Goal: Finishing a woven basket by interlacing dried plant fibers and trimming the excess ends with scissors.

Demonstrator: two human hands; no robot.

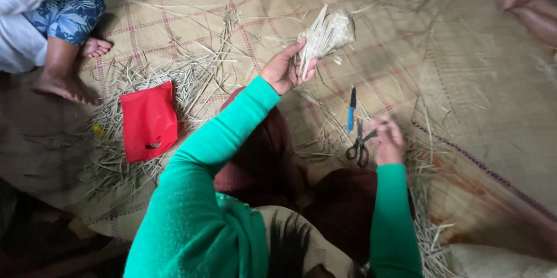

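Straw-strewn mat (481, 80), blurred right hand (387, 139), scissors (358, 145)

Obs: we see one package only, a flat red bag (148, 121), approx. rectangular, w/ a small dark cut-out handle slot near its lower edge. It lies on loose straw on the woven mat, at the person's left, just beside the green sleeve and near a second person's bare foot. We find no labels, signs or screens in view.
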